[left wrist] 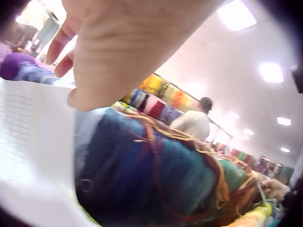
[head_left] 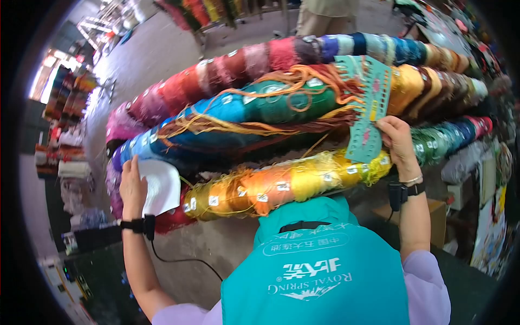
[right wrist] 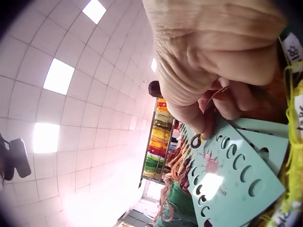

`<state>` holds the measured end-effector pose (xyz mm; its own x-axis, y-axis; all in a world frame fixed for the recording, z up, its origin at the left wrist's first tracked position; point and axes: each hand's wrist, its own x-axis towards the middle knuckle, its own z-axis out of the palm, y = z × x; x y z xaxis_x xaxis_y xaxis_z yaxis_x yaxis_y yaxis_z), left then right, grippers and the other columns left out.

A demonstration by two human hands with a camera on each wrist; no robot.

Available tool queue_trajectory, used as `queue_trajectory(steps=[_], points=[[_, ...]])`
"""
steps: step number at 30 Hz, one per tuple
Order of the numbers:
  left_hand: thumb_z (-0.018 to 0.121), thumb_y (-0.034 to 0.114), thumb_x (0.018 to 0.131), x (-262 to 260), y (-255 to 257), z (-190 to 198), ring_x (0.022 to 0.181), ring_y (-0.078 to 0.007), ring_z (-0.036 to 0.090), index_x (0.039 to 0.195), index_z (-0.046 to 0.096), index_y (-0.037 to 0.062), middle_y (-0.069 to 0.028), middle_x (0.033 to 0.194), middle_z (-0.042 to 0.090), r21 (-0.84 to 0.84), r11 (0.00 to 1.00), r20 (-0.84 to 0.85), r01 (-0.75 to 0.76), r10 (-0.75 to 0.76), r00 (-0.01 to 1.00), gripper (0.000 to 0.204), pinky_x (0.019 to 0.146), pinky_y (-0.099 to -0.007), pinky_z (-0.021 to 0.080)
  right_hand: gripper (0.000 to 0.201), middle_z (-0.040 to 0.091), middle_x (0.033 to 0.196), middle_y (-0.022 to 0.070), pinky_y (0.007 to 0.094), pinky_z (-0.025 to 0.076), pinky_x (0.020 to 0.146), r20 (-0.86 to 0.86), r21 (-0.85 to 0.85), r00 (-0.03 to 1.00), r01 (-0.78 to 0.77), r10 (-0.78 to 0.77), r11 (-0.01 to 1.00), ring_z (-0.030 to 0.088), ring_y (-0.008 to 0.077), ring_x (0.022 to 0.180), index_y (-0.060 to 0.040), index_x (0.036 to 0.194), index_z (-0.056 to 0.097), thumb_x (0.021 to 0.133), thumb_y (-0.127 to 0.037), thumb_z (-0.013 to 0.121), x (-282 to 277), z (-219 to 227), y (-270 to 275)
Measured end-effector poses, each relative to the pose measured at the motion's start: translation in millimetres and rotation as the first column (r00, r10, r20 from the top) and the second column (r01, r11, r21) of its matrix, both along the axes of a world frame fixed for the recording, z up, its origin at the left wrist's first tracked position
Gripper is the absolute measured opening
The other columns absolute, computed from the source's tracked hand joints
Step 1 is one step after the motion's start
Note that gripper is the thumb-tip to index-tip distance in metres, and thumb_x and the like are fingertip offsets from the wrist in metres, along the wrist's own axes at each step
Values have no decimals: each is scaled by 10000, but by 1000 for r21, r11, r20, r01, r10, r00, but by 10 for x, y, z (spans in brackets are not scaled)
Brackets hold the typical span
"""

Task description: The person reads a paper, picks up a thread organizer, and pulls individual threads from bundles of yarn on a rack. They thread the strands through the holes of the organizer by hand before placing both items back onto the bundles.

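Turquoise thread cards (head_left: 364, 143) with rows of punched holes lie over the yarn-wrapped rolls, strands of orange and brown yarn hanging from them. At their edge my right hand (head_left: 398, 138) pinches a thin dark brown strand of yarn (right wrist: 209, 105), which runs to a loop (right wrist: 196, 141) at a card hole. My left hand (head_left: 132, 189) rests at a white paper sheet (head_left: 162, 187) with ruled lines, its fingers mostly straight. In the left wrist view the thumb overlaps the sheet's top corner. Long orange and brown strands (head_left: 233, 130) trail across the blue and green roll (head_left: 290, 100).
A yellow and orange yarn roll (head_left: 281, 187) with small white number labels spans the near side. Behind lies a red and pink roll (head_left: 227, 65). A cardboard box (head_left: 437, 219) stands below at right. Another person (left wrist: 196, 123) is beyond the rolls, near yarn racks.
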<state>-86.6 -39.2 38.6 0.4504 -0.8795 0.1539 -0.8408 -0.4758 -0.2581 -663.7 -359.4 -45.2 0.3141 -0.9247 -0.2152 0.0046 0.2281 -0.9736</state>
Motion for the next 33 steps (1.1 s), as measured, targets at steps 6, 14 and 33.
queue_trajectory(steps=[6,14,33], points=[[618,38,890,-1440,-995,281,926,-257,649,1129,669,28,-126,1015,668,-295,897,-587,328,-442,679,244,811,-339,512,105,612,710,-32,166,257,437,84,21,996,-9,7,1000,383,-5,486,-16,871,669,905,-115,677,-24,147,-59],[551,176,999,-3544,-2292,-439,972,-154,657,1267,591,13,-70,1140,676,-45,997,-755,64,8,-656,316,890,-317,518,99,624,727,-21,163,297,477,220,65,970,-117,101,991,412,2,520,-3,905,674,911,-101,663,7,222,101],[596,160,975,-4005,-2270,-842,783,-101,629,1046,649,10,-29,915,674,72,924,-715,-375,-214,-666,175,694,-280,537,111,590,701,-49,166,345,535,22,-13,1000,-17,18,1000,478,15,598,-18,849,681,885,-122,688,-272,59,-487]])
